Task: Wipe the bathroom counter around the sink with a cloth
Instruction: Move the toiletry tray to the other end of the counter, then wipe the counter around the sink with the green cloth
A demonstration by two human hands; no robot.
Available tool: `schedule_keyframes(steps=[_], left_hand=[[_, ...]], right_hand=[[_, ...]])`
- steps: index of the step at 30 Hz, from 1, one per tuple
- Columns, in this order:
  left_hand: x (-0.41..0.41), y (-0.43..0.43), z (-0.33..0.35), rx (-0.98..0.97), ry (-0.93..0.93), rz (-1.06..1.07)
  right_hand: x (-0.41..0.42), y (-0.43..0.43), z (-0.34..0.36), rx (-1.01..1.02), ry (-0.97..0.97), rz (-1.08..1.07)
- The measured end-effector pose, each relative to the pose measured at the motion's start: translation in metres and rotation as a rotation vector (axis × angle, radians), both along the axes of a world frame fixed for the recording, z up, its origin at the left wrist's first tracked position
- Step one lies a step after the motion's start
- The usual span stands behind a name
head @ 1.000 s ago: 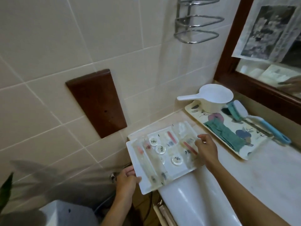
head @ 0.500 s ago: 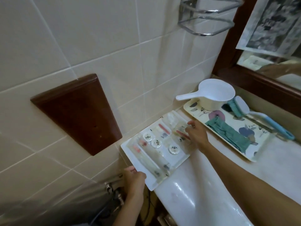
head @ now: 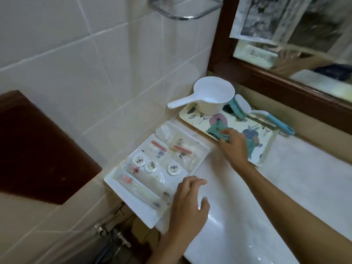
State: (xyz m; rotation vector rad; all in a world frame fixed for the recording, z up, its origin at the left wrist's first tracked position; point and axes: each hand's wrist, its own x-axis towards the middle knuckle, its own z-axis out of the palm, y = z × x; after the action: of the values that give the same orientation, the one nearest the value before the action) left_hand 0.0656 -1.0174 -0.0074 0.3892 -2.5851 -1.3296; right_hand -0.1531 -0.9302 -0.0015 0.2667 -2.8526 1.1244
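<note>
A teal cloth lies bunched on the floral tray at the back of the white counter. My right hand is closed on the cloth at the tray's near left edge. My left hand hovers with fingers apart over the near right corner of the white amenity tray, which sits flat at the counter's left end against the tiled wall. The sink is out of view.
A white plastic dipper and a teal-handled scrub brush rest on the floral tray. A wood-framed mirror runs along the back. A chrome rack hangs above. Pipes and a valve sit below the counter's left edge.
The amenity tray has been set down at the counter's left end. My left hand let go of it; my right hand left it, moved right and closed on the teal cloth.
</note>
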Motion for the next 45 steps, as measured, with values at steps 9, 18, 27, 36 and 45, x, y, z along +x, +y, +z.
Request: schedule_keyframes(steps=[9,18,27,36,45], left_hand=[[-0.032,0.026,-0.052,-0.495,-0.205,-0.300],[-0.035,0.028,-0.056,-0.504,-0.156,-0.307],[-0.036,0.028,-0.053,-0.520,-0.151,-0.315],[-0.036,0.030,-0.058,-0.496,-0.157,-0.248],[-0.084,0.118,-0.030,-0.295,-0.129,-0.371]], right_hand=[[-0.045,0.046,-0.029,0.396,-0.127,0.156],[-0.060,0.029,-0.027,0.371,-0.023,0.052],[-0.058,0.057,0.020,0.114,-0.140,0.008],[0.059,0.194,0.060,-0.629,-0.176,-0.422],[0.110,0.340,0.047,0.035,-0.062,-0.573]])
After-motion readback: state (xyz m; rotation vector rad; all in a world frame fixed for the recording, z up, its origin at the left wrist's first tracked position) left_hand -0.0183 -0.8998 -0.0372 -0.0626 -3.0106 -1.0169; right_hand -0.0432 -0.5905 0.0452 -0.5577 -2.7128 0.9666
